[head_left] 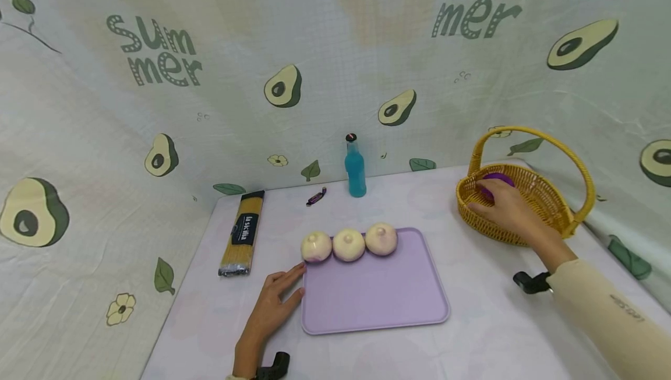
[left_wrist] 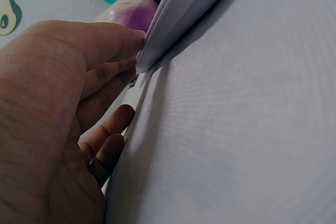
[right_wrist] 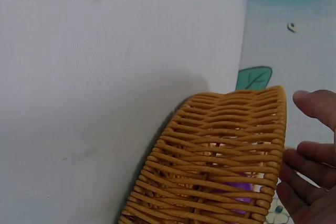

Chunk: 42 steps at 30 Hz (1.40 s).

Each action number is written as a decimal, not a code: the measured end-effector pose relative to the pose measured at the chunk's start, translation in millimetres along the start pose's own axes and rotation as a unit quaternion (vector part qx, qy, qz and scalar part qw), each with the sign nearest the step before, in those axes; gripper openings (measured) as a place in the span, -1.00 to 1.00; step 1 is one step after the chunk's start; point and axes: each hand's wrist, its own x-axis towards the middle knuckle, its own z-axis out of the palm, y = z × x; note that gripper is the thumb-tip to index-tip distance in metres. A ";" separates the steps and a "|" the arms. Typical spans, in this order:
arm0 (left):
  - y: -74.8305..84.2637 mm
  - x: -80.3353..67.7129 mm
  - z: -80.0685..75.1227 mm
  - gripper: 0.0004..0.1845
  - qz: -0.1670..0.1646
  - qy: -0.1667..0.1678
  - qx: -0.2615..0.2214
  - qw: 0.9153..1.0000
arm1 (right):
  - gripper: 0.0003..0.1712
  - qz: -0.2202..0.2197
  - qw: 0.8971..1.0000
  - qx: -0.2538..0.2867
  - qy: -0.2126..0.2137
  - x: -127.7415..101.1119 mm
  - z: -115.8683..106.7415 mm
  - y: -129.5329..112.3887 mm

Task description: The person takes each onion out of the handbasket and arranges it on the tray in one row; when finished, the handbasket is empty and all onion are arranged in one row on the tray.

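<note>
My left hand lies at the left edge of a lilac tray, its fingertips touching the rim. Along the tray's far edge sit three round white vegetables with purple undersides, like turnips or onions. My right hand reaches over a yellow wicker basket, fingers loosely bent. Just beyond those fingers a purple thing is inside the basket, partly hidden by the hand. Through the weave, the right wrist view shows purple too, and nothing appears between the fingers there.
A pack of spaghetti lies at the left of the table. Toward the back are a wrapped candy and an upright bottle of blue liquid. The basket's tall handle arches over it. A printed cloth hangs behind.
</note>
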 end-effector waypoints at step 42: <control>-3.8 2.1 1.0 -0.48 0.005 -0.001 0.009 1.000 | 0.10 0.089 0.996 0.011 -0.017 38.8 -9.9 76.2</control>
